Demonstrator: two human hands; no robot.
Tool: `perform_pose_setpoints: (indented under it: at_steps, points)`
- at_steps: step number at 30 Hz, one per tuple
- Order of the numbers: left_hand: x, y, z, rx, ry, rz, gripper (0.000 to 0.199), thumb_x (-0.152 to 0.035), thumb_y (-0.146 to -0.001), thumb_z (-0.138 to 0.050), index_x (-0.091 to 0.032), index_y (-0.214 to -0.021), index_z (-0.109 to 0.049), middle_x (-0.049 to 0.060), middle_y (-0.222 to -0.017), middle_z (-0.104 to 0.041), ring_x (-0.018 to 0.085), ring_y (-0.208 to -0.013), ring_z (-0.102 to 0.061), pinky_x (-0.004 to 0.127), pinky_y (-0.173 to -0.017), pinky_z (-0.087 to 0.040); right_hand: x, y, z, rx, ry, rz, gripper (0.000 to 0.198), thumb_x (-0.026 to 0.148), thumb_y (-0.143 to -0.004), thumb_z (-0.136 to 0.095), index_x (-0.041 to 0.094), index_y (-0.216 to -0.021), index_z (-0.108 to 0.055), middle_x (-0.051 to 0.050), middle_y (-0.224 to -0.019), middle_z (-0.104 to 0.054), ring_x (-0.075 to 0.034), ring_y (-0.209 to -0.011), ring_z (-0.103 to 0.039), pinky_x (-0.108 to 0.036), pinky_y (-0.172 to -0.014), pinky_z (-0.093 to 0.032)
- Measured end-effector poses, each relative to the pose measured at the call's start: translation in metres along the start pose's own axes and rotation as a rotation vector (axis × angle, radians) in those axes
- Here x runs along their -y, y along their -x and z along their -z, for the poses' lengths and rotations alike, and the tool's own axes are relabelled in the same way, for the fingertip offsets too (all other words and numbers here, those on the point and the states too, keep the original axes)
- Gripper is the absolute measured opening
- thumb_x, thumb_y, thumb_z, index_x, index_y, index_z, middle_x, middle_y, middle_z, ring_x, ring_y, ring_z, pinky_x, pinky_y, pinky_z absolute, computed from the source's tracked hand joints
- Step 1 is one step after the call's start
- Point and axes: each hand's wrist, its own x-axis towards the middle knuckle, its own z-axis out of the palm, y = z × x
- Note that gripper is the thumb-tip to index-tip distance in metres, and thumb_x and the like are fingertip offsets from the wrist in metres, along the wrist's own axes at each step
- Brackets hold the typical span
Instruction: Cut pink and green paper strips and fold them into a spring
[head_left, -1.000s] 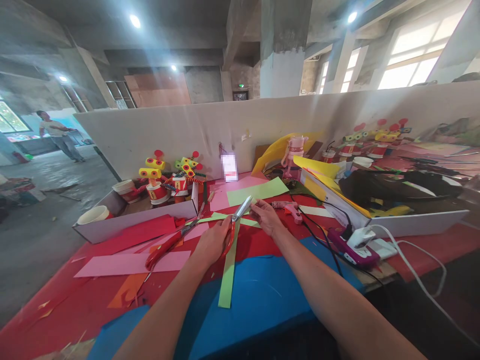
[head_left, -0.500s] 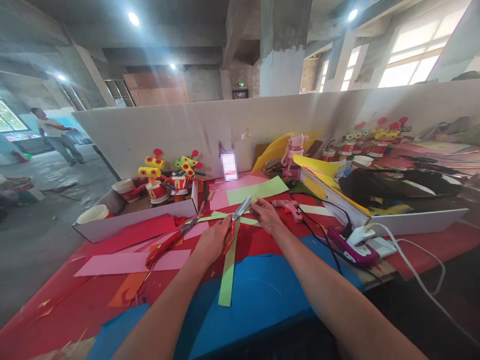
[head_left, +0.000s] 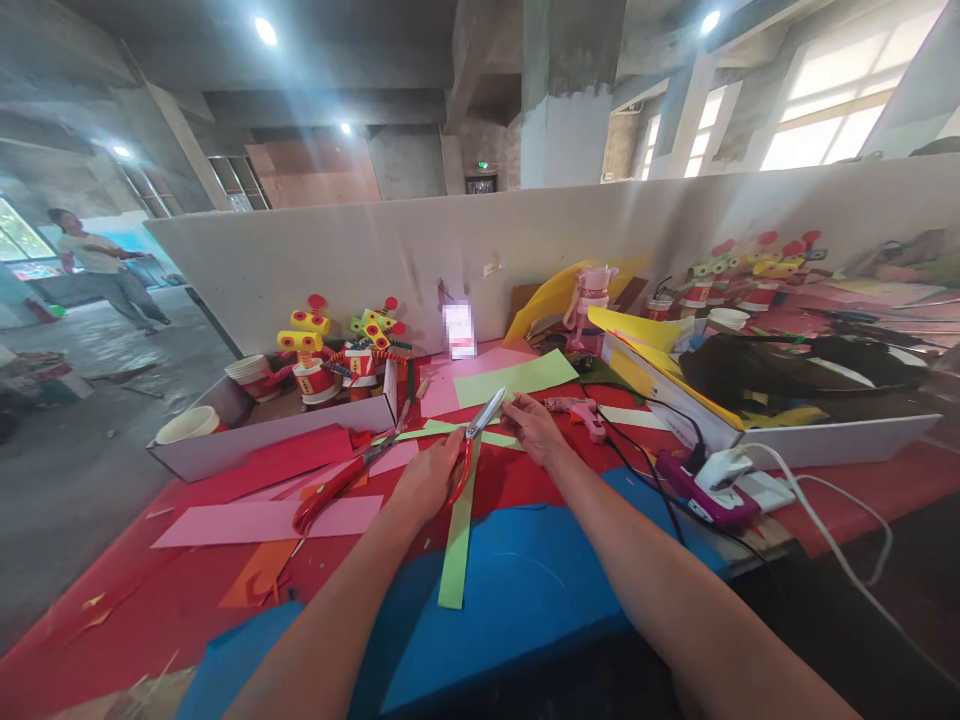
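Observation:
My left hand is closed round the red handles of a pair of scissors. The blades point up and to the right, and they look nearly closed. My right hand is pinched together by the blade tips; what its fingertips hold is too small to make out. Below the scissors, a long light green paper strip lies across red and blue paper. Another green strip passes crosswise behind my left hand. Beyond both hands lies a wider green sheet on pink paper.
Red-handled scissors lie left on pink strips. A white box holds paper-cup figures. To the right are a pink glue gun, a purple power strip with cables, and a box with a black bag. A person stands far left.
My hands and the scissors keep almost the same place. The person in the background has shifted slightly left. The view has moved very slightly.

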Motion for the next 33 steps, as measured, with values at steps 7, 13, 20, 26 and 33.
perform_pose_setpoints:
  at_steps: [7, 13, 20, 26, 33]
  points:
    - [0.008, -0.002, 0.002, -0.079, 0.037, 0.005, 0.043, -0.020, -0.094, -0.035, -0.020, -0.136, -0.040, 0.014, -0.111, -0.066, 0.025, -0.094, -0.066, 0.031, -0.075, -0.046, 0.004, -0.002, 0.003, -0.043, 0.001, 0.006, 0.046, 0.038, -0.042, -0.089, 0.020, -0.071, -0.058, 0.008, -0.059, -0.060, -0.005, -0.048, -0.049, -0.019, -0.052, -0.043]
    - [0.024, -0.006, 0.001, -0.134, -0.023, 0.115, 0.045, -0.020, -0.092, -0.039, -0.021, -0.137, -0.042, 0.014, -0.116, -0.066, 0.028, -0.099, -0.065, 0.033, -0.075, -0.046, 0.009, -0.005, 0.009, -0.053, -0.009, -0.008, 0.042, 0.034, -0.044, -0.088, 0.019, -0.072, -0.060, 0.008, -0.056, -0.058, -0.005, -0.048, -0.049, -0.018, -0.050, -0.042]
    - [0.025, -0.007, -0.003, -0.088, -0.081, 0.227, 0.044, -0.024, -0.089, -0.047, -0.025, -0.133, -0.048, 0.013, -0.109, -0.069, 0.031, -0.099, -0.065, 0.036, -0.076, -0.047, 0.006, -0.006, 0.012, -0.002, 0.118, 0.047, 0.038, 0.035, -0.049, -0.084, 0.018, -0.076, -0.065, 0.008, -0.054, -0.055, -0.005, -0.047, -0.045, -0.018, -0.048, -0.038]
    - [0.032, -0.009, -0.002, -0.113, -0.061, 0.334, 0.042, -0.030, -0.087, -0.048, -0.025, -0.128, -0.050, 0.014, -0.111, -0.069, 0.034, -0.100, -0.065, 0.040, -0.076, -0.048, 0.003, -0.009, 0.015, -0.103, 0.273, -0.051, 0.038, 0.050, -0.060, -0.077, 0.019, -0.063, -0.055, 0.007, -0.044, -0.048, -0.006, -0.037, -0.038, -0.020, -0.039, -0.029]
    - [0.044, -0.010, -0.005, -0.101, -0.061, 0.386, 0.031, -0.024, -0.086, -0.045, -0.018, -0.116, -0.052, 0.017, -0.105, -0.068, 0.034, -0.098, -0.065, 0.040, -0.076, -0.048, 0.007, 0.001, 0.013, 0.045, 0.271, -0.246, 0.027, 0.037, -0.067, -0.077, 0.020, -0.079, -0.059, 0.009, -0.048, -0.050, -0.006, -0.040, -0.044, -0.018, -0.045, -0.040]
